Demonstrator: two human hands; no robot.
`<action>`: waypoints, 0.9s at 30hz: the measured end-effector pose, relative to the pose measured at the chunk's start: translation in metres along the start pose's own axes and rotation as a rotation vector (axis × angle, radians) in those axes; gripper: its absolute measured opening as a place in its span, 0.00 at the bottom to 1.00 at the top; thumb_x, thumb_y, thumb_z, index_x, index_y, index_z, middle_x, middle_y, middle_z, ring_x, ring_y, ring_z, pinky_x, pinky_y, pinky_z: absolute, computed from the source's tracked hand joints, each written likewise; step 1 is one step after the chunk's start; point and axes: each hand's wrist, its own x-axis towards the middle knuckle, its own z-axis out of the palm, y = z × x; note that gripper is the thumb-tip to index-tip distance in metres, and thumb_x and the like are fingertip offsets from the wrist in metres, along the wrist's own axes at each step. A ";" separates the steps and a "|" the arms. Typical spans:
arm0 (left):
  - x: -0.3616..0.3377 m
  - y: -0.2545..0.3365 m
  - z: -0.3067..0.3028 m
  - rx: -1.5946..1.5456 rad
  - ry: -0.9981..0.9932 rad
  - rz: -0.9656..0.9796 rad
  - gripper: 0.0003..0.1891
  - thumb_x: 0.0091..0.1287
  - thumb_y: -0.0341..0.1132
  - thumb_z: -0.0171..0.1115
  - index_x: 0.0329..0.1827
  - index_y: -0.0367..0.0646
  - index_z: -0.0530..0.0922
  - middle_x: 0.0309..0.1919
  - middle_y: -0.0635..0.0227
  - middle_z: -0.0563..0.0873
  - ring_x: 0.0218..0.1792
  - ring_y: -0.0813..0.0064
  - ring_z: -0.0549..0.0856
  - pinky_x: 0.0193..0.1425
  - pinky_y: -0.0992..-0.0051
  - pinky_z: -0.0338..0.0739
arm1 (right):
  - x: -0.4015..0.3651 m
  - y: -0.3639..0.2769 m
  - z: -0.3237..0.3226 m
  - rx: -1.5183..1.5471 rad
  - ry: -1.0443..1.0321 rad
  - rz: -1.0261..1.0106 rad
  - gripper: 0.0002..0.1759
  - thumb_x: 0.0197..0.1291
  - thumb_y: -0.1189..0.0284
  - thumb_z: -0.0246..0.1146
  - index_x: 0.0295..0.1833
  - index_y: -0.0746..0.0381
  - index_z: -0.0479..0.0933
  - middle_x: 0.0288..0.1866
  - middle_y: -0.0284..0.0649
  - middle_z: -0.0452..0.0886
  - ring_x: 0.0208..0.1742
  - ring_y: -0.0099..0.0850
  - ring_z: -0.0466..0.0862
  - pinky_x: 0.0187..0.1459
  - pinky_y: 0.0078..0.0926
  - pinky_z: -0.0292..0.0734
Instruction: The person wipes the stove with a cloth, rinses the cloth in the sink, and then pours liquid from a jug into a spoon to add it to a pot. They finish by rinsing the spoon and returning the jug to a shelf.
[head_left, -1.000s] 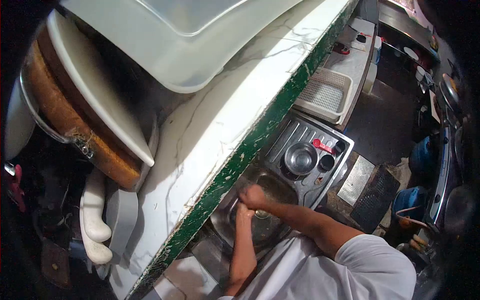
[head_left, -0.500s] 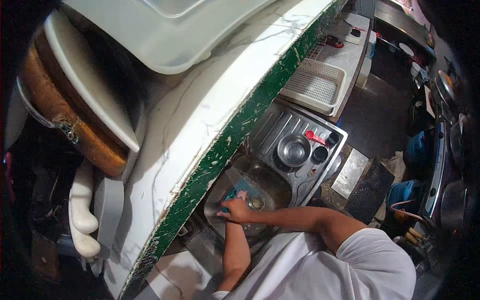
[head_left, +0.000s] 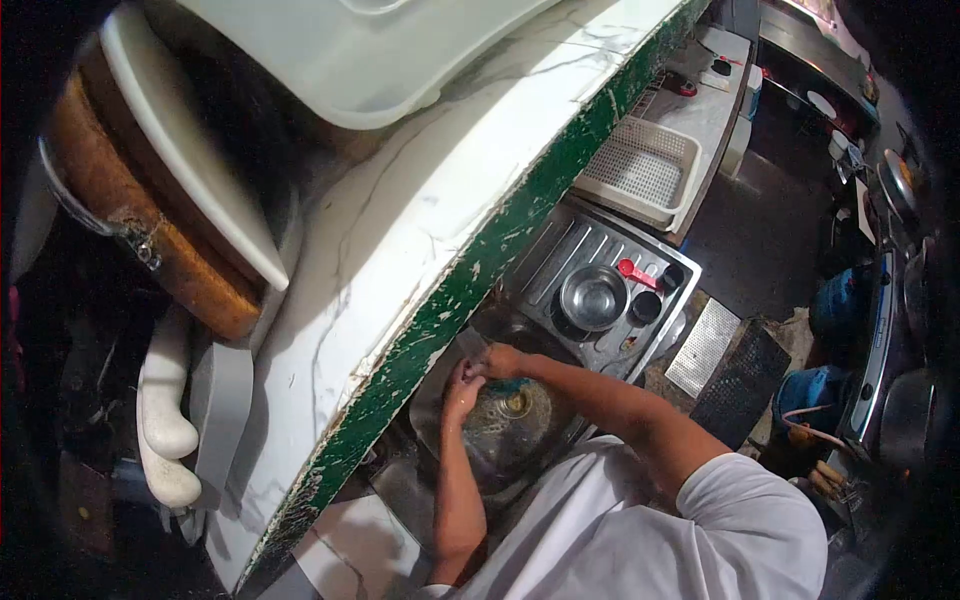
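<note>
My left hand (head_left: 461,388) and my right hand (head_left: 498,361) meet over the left side of a steel sink basin (head_left: 545,425). The fingers of both are curled in and pressed close together. I cannot tell what is between them. Beside them, toward the basin's far corner, shows a pale grey flat patch (head_left: 471,342). Part of something teal (head_left: 512,387) appears below my right forearm, near the round drain (head_left: 516,402). On the ribbed drainboard (head_left: 545,275) sits a steel bowl (head_left: 593,298), with a red measuring spoon (head_left: 636,272) and small black cups (head_left: 646,306) to its right.
A marble-topped ledge with a chipped green edge (head_left: 440,330) runs diagonally past the sink. A translucent plastic container (head_left: 400,70) rests on it. Beyond the drainboard stands a white perforated basket (head_left: 645,170). Blue containers (head_left: 800,385) and a metal grate (head_left: 703,345) are at the right.
Both hands have moved up and toward the far side of the basin. The teal thing that was at my fingers now shows lower, by my right forearm. More of the drain is uncovered.
</note>
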 end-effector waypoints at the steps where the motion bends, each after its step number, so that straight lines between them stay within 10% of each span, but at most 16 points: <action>1: 0.002 0.007 -0.013 0.094 -0.093 -0.047 0.35 0.65 0.36 0.71 0.77 0.46 0.73 0.73 0.52 0.77 0.71 0.55 0.78 0.66 0.58 0.79 | -0.007 -0.014 -0.019 0.186 -0.009 0.076 0.21 0.74 0.53 0.63 0.62 0.54 0.84 0.52 0.51 0.88 0.49 0.52 0.87 0.50 0.50 0.80; 4: 0.022 -0.020 -0.035 0.353 -0.045 -0.036 0.31 0.64 0.49 0.75 0.67 0.43 0.83 0.70 0.53 0.82 0.70 0.60 0.79 0.71 0.62 0.73 | -0.039 -0.034 -0.069 0.372 0.078 0.056 0.24 0.70 0.53 0.69 0.59 0.59 0.84 0.48 0.48 0.89 0.48 0.43 0.88 0.51 0.42 0.80; 8: 0.019 -0.028 -0.050 -0.196 0.058 0.094 0.31 0.69 0.50 0.73 0.73 0.48 0.79 0.73 0.61 0.77 0.71 0.57 0.77 0.74 0.55 0.71 | -0.060 -0.016 -0.060 0.232 0.316 0.091 0.24 0.69 0.55 0.71 0.57 0.64 0.84 0.46 0.45 0.89 0.49 0.35 0.86 0.53 0.38 0.79; 13: 0.051 -0.111 -0.042 -1.230 0.078 0.073 0.29 0.76 0.46 0.63 0.77 0.45 0.73 0.74 0.60 0.77 0.72 0.55 0.76 0.79 0.53 0.68 | -0.067 -0.006 -0.058 1.195 0.325 0.317 0.28 0.71 0.57 0.68 0.69 0.63 0.79 0.62 0.46 0.86 0.63 0.35 0.81 0.67 0.37 0.74; 16: 0.064 -0.123 -0.006 -1.494 -0.030 0.052 0.28 0.79 0.48 0.55 0.74 0.39 0.74 0.71 0.58 0.80 0.72 0.54 0.77 0.79 0.50 0.68 | -0.037 -0.058 -0.055 1.160 0.472 0.241 0.32 0.70 0.55 0.66 0.72 0.64 0.77 0.68 0.51 0.82 0.70 0.41 0.79 0.73 0.41 0.68; 18: 0.095 -0.165 0.026 -1.783 -0.651 0.175 0.25 0.81 0.47 0.52 0.71 0.39 0.76 0.70 0.57 0.81 0.70 0.57 0.79 0.76 0.54 0.73 | -0.026 -0.134 -0.053 0.574 0.376 0.199 0.36 0.67 0.56 0.65 0.73 0.68 0.75 0.70 0.56 0.79 0.72 0.46 0.78 0.76 0.44 0.65; 20: 0.068 -0.105 0.046 -1.566 -0.313 -0.111 0.24 0.80 0.47 0.52 0.70 0.39 0.77 0.67 0.58 0.83 0.66 0.59 0.82 0.71 0.55 0.77 | 0.062 -0.148 0.108 -0.309 0.903 0.735 0.36 0.62 0.57 0.66 0.69 0.71 0.76 0.67 0.57 0.81 0.67 0.52 0.80 0.69 0.51 0.72; 23: 0.058 -0.053 0.053 -1.468 -0.234 -0.246 0.23 0.80 0.48 0.54 0.67 0.40 0.78 0.63 0.58 0.85 0.59 0.62 0.86 0.63 0.57 0.83 | -0.009 -0.130 -0.026 0.084 0.182 0.453 0.29 0.58 0.53 0.69 0.54 0.68 0.85 0.59 0.64 0.84 0.62 0.55 0.84 0.67 0.53 0.74; 27: 0.043 -0.018 0.053 -1.409 -0.010 -0.371 0.24 0.78 0.48 0.58 0.67 0.41 0.78 0.60 0.57 0.88 0.52 0.64 0.89 0.54 0.60 0.87 | 0.010 -0.091 -0.016 0.237 0.610 0.554 0.19 0.56 0.60 0.69 0.42 0.66 0.88 0.47 0.62 0.88 0.51 0.59 0.87 0.56 0.58 0.79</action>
